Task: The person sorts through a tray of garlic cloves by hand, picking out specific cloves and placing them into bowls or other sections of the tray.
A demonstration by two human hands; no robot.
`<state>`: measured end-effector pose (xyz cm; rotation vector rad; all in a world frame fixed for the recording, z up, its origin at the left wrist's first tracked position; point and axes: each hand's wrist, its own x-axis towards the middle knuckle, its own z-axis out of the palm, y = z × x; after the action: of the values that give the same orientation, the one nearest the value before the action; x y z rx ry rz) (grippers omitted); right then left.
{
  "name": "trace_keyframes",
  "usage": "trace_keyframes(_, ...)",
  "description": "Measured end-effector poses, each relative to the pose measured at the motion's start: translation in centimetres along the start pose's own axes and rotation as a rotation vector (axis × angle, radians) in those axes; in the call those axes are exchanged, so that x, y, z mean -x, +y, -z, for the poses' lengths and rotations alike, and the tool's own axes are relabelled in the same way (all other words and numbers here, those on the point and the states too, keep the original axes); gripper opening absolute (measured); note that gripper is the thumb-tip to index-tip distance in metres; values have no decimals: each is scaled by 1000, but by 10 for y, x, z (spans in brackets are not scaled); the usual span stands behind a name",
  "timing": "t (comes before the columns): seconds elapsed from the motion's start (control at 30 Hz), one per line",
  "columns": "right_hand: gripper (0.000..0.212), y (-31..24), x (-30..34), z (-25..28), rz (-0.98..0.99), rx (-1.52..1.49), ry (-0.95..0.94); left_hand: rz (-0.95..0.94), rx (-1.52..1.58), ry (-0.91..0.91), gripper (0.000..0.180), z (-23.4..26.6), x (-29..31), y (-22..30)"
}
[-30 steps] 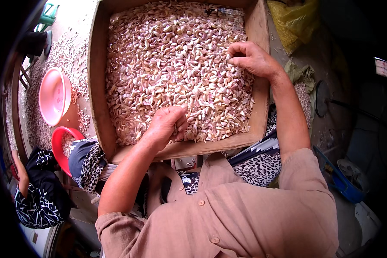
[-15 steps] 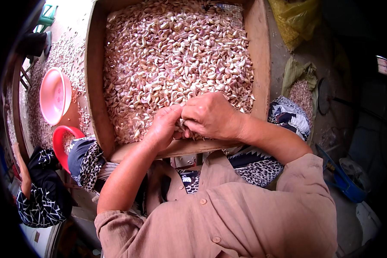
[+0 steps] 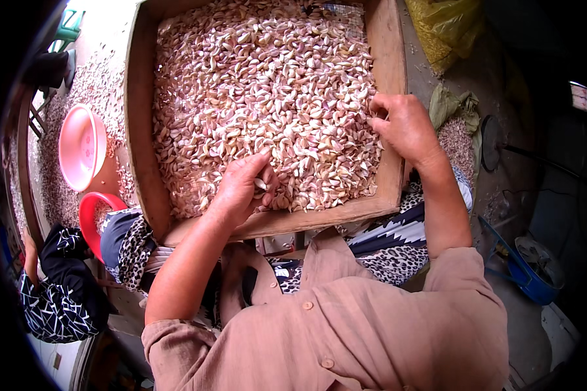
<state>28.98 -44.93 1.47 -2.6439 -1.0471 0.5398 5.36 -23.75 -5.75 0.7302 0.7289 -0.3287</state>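
A wooden-framed tray [image 3: 386, 52] with a mesh bottom lies before me, spread with loose garlic cloves [image 3: 267, 91]. Above its near edge, my left hand [image 3: 241, 186] is closed with curled fingers around garlic cloves; a pale clove [image 3: 260, 184] shows between them. At the tray's right side, my right hand [image 3: 404, 127] is over the wooden wall. Its thumb and index finger come together above the cloves at the border. Whatever lies between those fingertips is too small to make out.
Left of the tray are a pink basin [image 3: 85, 146] and a red basin [image 3: 94, 218], with cloves scattered on the floor. Another person's patterned sleeve [image 3: 62, 303] is at far left. On the right are a yellow sack [image 3: 447, 32], an opened greenish sack [image 3: 445, 107] and a blue container [image 3: 535, 287].
My right hand has left the left hand and moved right and away from me to the tray's right wall. The left hand stays near the front edge, its held clove now visible.
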Motion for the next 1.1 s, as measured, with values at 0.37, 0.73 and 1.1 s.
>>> trace_keyframes(0.37, 15, 10, -17, -5, 58, -128, -72, 5, 8, -36, 43, 2, 0, 1)
trace_keyframes(0.73, 20, -7, -28, 8, -91, -1114, -351, 2, 72, -85, 41, 6, -1, -1)
trace_keyframes(1.1, 11, -60, -24, -34, 156, -865, -212, -8, 91, -67, 40, 1, 1, -1)
